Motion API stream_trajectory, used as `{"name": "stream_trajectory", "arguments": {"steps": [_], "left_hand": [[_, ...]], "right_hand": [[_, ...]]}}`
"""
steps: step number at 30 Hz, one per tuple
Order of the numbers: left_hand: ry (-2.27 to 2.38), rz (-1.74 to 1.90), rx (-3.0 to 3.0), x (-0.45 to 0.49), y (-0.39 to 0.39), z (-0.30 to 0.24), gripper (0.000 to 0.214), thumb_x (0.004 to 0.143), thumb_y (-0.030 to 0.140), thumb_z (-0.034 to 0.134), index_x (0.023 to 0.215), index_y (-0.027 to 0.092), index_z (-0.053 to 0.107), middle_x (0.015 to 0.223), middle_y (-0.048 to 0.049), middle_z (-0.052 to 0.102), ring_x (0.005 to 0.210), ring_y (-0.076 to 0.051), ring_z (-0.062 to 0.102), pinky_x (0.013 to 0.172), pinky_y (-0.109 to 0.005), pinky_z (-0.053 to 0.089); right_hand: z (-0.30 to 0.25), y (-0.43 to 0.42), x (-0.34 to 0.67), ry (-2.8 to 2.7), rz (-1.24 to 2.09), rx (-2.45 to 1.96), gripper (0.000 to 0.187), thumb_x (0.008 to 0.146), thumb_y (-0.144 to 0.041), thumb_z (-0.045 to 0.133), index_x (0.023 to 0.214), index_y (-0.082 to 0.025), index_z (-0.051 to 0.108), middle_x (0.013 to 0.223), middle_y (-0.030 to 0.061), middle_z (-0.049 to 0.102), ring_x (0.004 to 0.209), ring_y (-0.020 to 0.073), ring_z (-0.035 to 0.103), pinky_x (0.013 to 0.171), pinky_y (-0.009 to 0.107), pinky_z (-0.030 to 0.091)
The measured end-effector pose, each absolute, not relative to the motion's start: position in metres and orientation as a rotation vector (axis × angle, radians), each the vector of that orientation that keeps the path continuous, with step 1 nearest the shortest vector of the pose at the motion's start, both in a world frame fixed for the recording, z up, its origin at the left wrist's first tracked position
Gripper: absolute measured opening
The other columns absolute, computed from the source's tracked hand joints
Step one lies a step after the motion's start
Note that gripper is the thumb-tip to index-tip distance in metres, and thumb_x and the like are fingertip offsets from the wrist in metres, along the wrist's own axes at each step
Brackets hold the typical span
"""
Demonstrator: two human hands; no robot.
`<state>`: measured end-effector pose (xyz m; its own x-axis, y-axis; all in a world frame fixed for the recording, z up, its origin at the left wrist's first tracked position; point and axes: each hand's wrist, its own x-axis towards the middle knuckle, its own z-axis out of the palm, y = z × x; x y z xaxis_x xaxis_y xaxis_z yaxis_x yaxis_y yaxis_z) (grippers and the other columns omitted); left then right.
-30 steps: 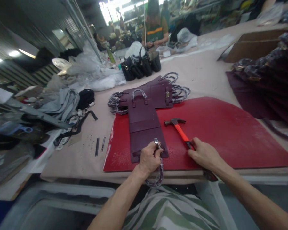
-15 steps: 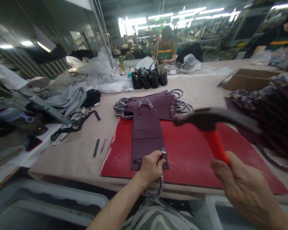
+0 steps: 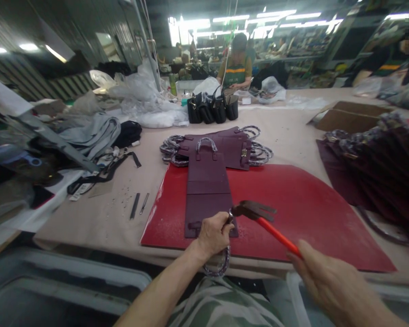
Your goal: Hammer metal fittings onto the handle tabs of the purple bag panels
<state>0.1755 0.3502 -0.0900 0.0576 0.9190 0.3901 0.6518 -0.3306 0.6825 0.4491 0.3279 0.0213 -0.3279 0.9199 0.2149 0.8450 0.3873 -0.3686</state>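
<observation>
Right grip (image 3: 327, 281) on slanted hammer (image 3: 267, 225), head up-left beside left grip (image 3: 213, 234)

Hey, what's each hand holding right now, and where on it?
Right hand grips the hammer by the end of its orange handle. Left hand holds the wrapped bag handle near its metal end, on the purple panel.

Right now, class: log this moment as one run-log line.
left hand: holds metal fitting on purple panel | right hand: grips hammer, head by fitting | base: red mat
</observation>
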Motion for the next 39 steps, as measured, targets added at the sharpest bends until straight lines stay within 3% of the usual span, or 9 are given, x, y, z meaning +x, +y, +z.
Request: {"name": "stream_trajectory", "arguments": {"steps": [3,8,11,14,19,26,30,34,39], "left_hand": [[1.587,1.138,2.024,0.175,0.349,-0.089,0.008,0.088,0.015,0.059,0.091,0.021,0.061,0.09,-0.0048,0.069,0.083,-0.02,0.068,0.074,-0.028,0.051],[1.599,1.123,2.012,0.176,0.348,-0.085,0.007,0.088,0.015,0.061,0.092,0.021,0.06,0.092,-0.0048,0.069,0.085,-0.02,0.067,0.076,-0.029,0.052],[1.605,1.117,2.009,0.176,0.348,-0.084,0.007,0.088,0.015,0.061,0.091,0.021,0.059,0.091,-0.0048,0.068,0.085,-0.02,0.067,0.076,-0.029,0.052],[1.595,1.123,1.998,0.175,0.348,-0.086,0.005,0.089,0.017,0.06,0.092,0.021,0.06,0.093,-0.0057,0.068,0.087,-0.021,0.067,0.078,-0.029,0.053],[1.549,1.222,1.746,0.176,0.351,-0.083,0.01,0.091,0.018,0.054,0.093,0.02,0.064,0.095,-0.0068,0.072,0.092,-0.021,0.068,0.088,-0.032,0.054],[1.632,1.528,0.907,0.089,0.361,-0.054,0.041,0.087,0.053,0.059,0.094,0.013,0.065,0.093,-0.0097,0.073,0.08,-0.02,0.072,0.077,-0.034,0.059],[2.457,0.947,1.203,-0.022,0.346,-0.039,0.038,0.086,0.05,0.055,0.079,0.014,0.068,0.08,-0.0125,0.073,0.08,-0.027,0.07,0.074,-0.036,0.055],[2.863,-0.063,1.115,-0.097,0.319,-0.04,0.038,0.089,0.041,0.048,0.089,0.012,0.074,0.097,-0.0225,0.075,0.098,-0.038,0.069,0.081,-0.043,0.053],[2.873,-0.25,1.097,-0.098,0.301,-0.049,0.044,0.093,0.039,0.046,0.099,0.005,0.073,0.11,-0.029,0.07,0.106,-0.043,0.066,0.086,-0.049,0.052]], "right_hand": [[0.0,0.341,0.46,-2.309,0.4,-1.554,0.034,0.093,-0.057,0.045,0.078,-0.028,0.052,0.055,0.0042,0.055,0.046,0.022,0.052,0.047,0.033,0.031],[-0.037,0.383,0.468,-2.283,0.64,-1.725,0.035,0.093,-0.05,0.033,0.072,-0.026,0.048,0.056,0.0051,0.056,0.051,0.0239,0.055,0.051,0.034,0.04],[-0.055,0.4,0.443,-2.323,0.162,-1.75,0.037,0.095,-0.043,0.032,0.09,-0.019,0.06,0.086,0.017,0.066,0.072,0.0315,0.062,0.058,0.04,0.045],[-0.067,0.398,0.399,-2.284,-0.047,-1.433,0.041,0.099,-0.038,0.037,0.117,-0.01,0.061,0.121,0.0248,0.06,0.103,0.0368,0.059,0.078,0.048,0.05],[-0.088,0.376,0.335,-2.289,0.358,-1.088,0.032,0.098,-0.023,0.04,0.122,-0.016,0.061,0.123,0.0164,0.062,0.113,0.0312,0.055,0.095,0.048,0.046],[-0.097,0.367,0.333,-2.318,0.462,-1.062,0.032,0.094,-0.018,0.05,0.124,-0.014,0.06,0.13,0.016,0.058,0.119,0.0326,0.05,0.101,0.05,0.04],[-0.096,0.369,0.333,-2.325,0.441,-1.066,0.031,0.095,-0.017,0.05,0.124,-0.014,0.06,0.13,0.0149,0.058,0.117,0.0319,0.05,0.099,0.049,0.04],[-0.099,0.37,0.331,-2.321,0.402,-1.019,0.029,0.096,-0.017,0.05,0.122,-0.015,0.061,0.128,0.0142,0.058,0.116,0.0311,0.05,0.097,0.048,0.039],[-0.092,0.378,0.335,-2.417,0.348,-0.985,0.025,0.095,-0.016,0.055,0.118,-0.016,0.065,0.122,0.0126,0.06,0.111,0.0299,0.052,0.093,0.046,0.039]]}}
